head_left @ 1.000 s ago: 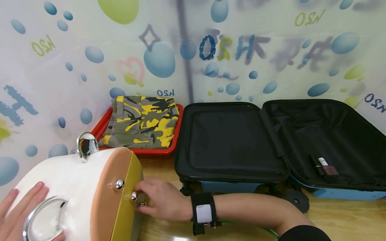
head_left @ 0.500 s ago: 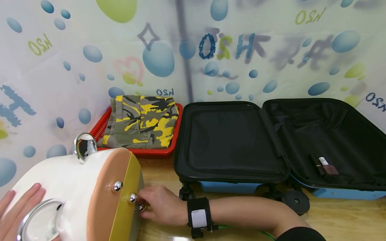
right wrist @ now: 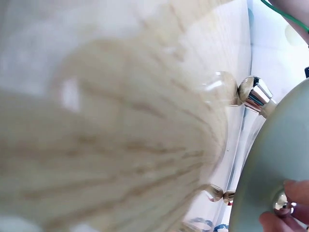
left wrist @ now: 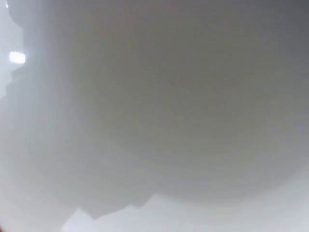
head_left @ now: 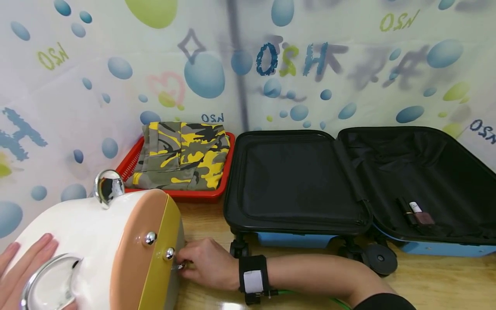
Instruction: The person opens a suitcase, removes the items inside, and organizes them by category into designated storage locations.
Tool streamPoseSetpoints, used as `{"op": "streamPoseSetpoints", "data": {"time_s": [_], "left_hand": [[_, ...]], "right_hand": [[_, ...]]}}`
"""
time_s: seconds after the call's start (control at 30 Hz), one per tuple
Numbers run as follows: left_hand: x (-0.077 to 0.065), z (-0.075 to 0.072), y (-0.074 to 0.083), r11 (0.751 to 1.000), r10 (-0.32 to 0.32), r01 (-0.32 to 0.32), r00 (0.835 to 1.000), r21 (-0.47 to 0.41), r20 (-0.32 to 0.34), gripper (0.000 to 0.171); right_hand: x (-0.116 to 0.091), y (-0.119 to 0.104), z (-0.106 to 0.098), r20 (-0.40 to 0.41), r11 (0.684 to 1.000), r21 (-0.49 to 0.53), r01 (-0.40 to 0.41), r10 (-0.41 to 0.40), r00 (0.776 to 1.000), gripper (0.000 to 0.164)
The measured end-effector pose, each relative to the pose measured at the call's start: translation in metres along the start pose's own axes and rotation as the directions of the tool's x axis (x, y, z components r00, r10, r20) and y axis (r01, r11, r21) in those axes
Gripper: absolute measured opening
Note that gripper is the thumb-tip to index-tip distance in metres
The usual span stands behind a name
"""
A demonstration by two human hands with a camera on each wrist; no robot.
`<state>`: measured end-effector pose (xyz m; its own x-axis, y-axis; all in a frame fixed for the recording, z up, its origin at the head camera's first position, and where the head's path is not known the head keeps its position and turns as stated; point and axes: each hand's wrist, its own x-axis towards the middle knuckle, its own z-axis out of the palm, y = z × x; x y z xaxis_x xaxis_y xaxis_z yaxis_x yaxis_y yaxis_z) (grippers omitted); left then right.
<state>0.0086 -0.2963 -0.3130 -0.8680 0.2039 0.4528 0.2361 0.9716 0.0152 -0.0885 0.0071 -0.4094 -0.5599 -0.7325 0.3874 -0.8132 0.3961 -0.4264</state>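
A white rounded case [head_left: 89, 224] with an orange drawer front [head_left: 135, 254], a yellow one [head_left: 160, 262] and a grey-green one [head_left: 174, 286] stands at the lower left of the head view. My left hand [head_left: 27, 269] lies on its white shell, fingers straight, beside a round chrome-rimmed fitting [head_left: 27, 284]. With thumb and fingers my right hand [head_left: 211, 265] pinches the small silver knob [right wrist: 281, 203] of the grey-green drawer front. The left wrist view holds only a blurred grey-white surface.
A red basket [head_left: 193, 196] with folded camouflage clothing [head_left: 182, 159] sits behind the case. To the right lies an opened suitcase [head_left: 294, 181]; its right half holds a black tube [head_left: 407, 211] and a dark bottle with a white cap [head_left: 422, 215].
My right hand has shifted slightly downward in the head view, still at the grey-green drawer's knob. My left hand stays on the case.
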Motion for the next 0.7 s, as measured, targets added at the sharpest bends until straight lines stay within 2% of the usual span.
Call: {"op": "streamPoseSetpoints", "data": {"time_s": [0.1,0.2,0.3,0.4,0.53,0.6,0.7], "left_hand": [[-0.002,0.002,-0.001,0.999,-0.046,0.046,0.999,0.006,0.012,0.130],[-0.003,0.003,0.003,0.991,-0.124,0.121,0.989,0.052,0.076,0.138],[-0.003,0.003,0.007,0.985,-0.164,0.158,0.981,0.069,0.103,0.141],[-0.001,0.003,0.006,0.995,-0.098,0.097,0.995,0.025,0.035,0.131],[0.000,0.001,0.000,1.000,-0.029,0.029,1.000,-0.006,-0.006,0.127],[-0.002,-0.002,-0.003,0.999,-0.037,0.036,0.999,0.028,0.036,0.133],[-0.002,-0.002,-0.005,1.000,-0.017,0.017,1.000,-0.002,0.005,0.132]], "right_hand": [[0.000,0.001,0.000,-0.006,1.000,-0.008,0.002,-0.003,1.000,0.010],[-0.002,0.003,0.001,-0.010,1.000,-0.012,0.002,-0.002,1.000,0.010],[-0.005,0.004,-0.001,-0.009,1.000,-0.014,0.003,-0.003,1.000,0.008],[-0.006,0.005,-0.003,-0.001,1.000,-0.010,0.012,-0.012,1.000,0.006],[-0.011,0.005,-0.008,-0.002,1.000,-0.006,0.026,-0.026,1.000,0.006],[-0.014,0.005,-0.011,-0.009,0.999,-0.007,0.031,-0.031,0.999,0.008],[-0.019,0.005,-0.015,-0.019,0.999,-0.011,0.035,-0.035,0.999,0.009]]}}
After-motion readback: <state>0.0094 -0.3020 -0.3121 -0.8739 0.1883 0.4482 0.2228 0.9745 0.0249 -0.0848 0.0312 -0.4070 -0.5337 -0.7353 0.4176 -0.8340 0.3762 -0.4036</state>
